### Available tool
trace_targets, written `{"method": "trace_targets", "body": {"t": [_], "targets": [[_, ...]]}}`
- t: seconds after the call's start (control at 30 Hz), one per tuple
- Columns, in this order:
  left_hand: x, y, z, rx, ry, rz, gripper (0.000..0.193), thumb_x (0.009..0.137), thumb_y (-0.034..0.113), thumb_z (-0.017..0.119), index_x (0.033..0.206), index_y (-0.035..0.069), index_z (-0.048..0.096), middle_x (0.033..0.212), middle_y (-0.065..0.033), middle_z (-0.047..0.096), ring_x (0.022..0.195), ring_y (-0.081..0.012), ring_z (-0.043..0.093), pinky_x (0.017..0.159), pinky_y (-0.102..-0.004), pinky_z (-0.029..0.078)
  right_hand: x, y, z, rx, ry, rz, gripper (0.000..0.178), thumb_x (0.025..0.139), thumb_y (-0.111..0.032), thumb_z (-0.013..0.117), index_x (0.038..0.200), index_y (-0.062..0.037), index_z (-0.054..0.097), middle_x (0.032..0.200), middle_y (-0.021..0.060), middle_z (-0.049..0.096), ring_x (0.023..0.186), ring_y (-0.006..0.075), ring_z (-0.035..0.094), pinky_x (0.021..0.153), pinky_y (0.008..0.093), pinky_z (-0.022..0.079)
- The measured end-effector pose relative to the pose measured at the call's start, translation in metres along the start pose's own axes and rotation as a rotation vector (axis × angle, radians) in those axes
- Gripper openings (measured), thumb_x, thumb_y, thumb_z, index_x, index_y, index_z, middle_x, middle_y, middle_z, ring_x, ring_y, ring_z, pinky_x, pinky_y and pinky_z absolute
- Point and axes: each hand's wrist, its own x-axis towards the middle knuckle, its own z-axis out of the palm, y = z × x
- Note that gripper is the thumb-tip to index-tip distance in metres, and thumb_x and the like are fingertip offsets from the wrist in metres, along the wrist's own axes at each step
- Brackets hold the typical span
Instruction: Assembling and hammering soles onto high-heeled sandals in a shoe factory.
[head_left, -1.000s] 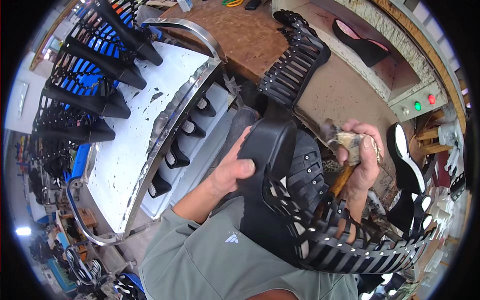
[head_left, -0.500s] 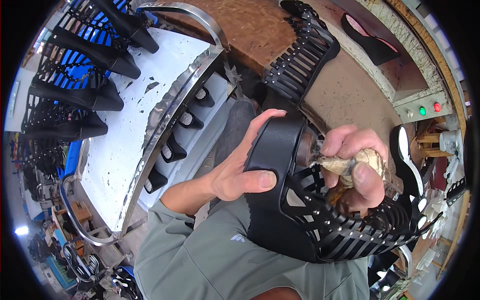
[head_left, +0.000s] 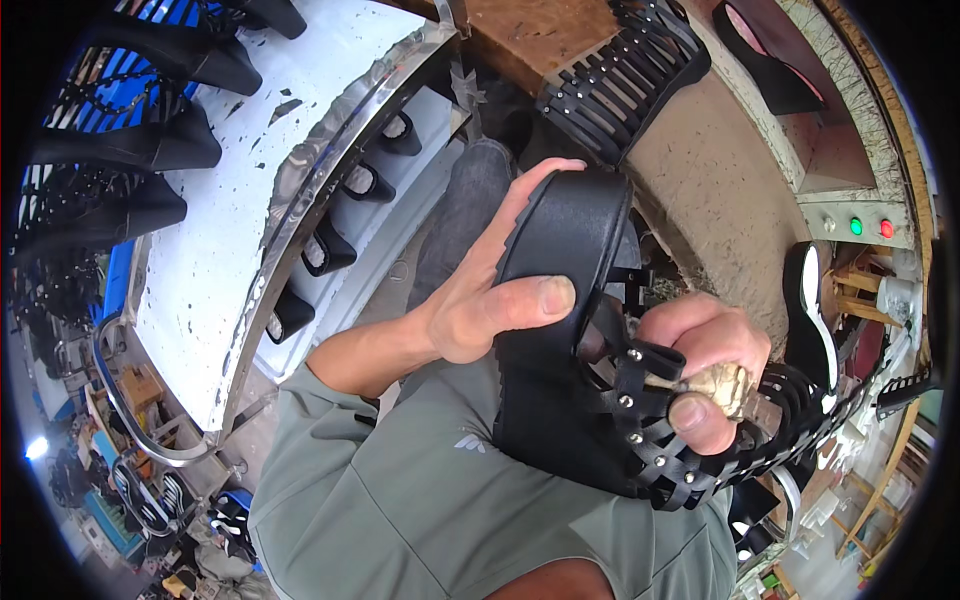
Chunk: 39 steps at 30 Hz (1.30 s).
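A black platform shoe (head_left: 565,420) with a tall, studded, woven-strap upper is tilted on its side against my shirt. My left hand (head_left: 475,315) grips its thick heel end, thumb across the smooth black side and fingers behind. On the right, my right hand (head_left: 710,340) is closed around a tool with a handle wrapped in wrinkled gold-coloured tape (head_left: 728,388). This hand is in among the straps, which partly cover it. The tool's brownish end lies inside the shoe opening, mostly hidden, so its kind is unclear.
Black heeled boots (head_left: 175,140) lie on a white-topped metal cart (head_left: 215,230) at left, shoes on its lower shelf. Another strappy shoe (head_left: 630,95) rests on the brown bench (head_left: 705,165). Right of it are a control panel (head_left: 840,226) and a black-and-white sole (head_left: 808,310).
My right hand has moved lower with the tool, further in among the straps. The shoe's heel end has risen slightly in view. The whole view has shifted a little.
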Motion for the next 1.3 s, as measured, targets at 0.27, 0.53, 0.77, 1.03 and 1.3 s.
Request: {"method": "trace_targets", "body": {"t": [0.27,0.53,0.77,1.03,1.3], "targets": [[0.0,0.001,0.004,0.057,-0.009,-0.033,0.085,0.081,0.029,0.062,0.146,0.002,0.013,0.125,-0.0114,0.046,0.112,-0.019,0.046,0.1,-0.0351,0.034,-0.022,0.012,0.023,-0.118,0.403,-0.153,0.023,0.075,-0.019,0.068,0.084,0.0004,0.059,0.079,0.0199,0.064,0.064,0.024,0.063,0.065,0.0361,0.054],[-0.023,-0.035,0.024,-0.053,0.192,-0.051,0.089,0.082,0.032,0.066,0.147,0.0,0.014,0.138,-0.0143,0.039,0.131,-0.023,0.037,0.11,-0.0372,0.026,-0.03,0.009,-0.016,-0.277,0.389,-0.076,0.029,0.088,-0.015,0.057,0.11,0.004,0.051,0.108,0.024,0.056,0.066,0.0138,0.056,0.062,0.0264,0.048],[0.028,0.009,-0.005,-0.284,-0.131,-0.262,0.066,0.087,0.032,0.061,0.139,0.0,0.035,0.129,-0.0105,0.051,0.117,-0.0172,0.049,0.101,-0.0321,0.038,-0.039,0.01,-0.017,0.231,0.36,0.259,0.042,0.075,-0.032,0.067,0.091,0.0061,0.059,0.093,0.0228,0.062,0.051,0.0176,0.058,0.048,0.0256,0.048],[0.022,0.012,0.015,0.056,-0.119,-0.217,0.07,0.085,0.036,0.067,0.137,-0.001,0.039,0.124,-0.0091,0.052,0.115,-0.0163,0.048,0.101,-0.0312,0.036,-0.027,-0.011,0.0,0.231,0.359,0.387,0.052,0.073,-0.035,0.067,0.093,0.0119,0.057,0.079,0.0194,0.065,0.061,0.0204,0.063,0.056,0.0281,0.053],[0.018,0.01,0.024,0.124,0.032,-0.176,0.061,0.083,0.034,0.069,0.129,0.0,0.047,0.111,-0.0068,0.058,0.105,-0.014,0.052,0.093,-0.0282,0.04,-0.01,-0.008,-0.029,0.425,-0.118,0.436,0.032,0.073,-0.019,0.065,0.088,0.0086,0.061,0.085,0.022,0.065,0.07,0.0275,0.065,0.065,0.0345,0.053]]}}
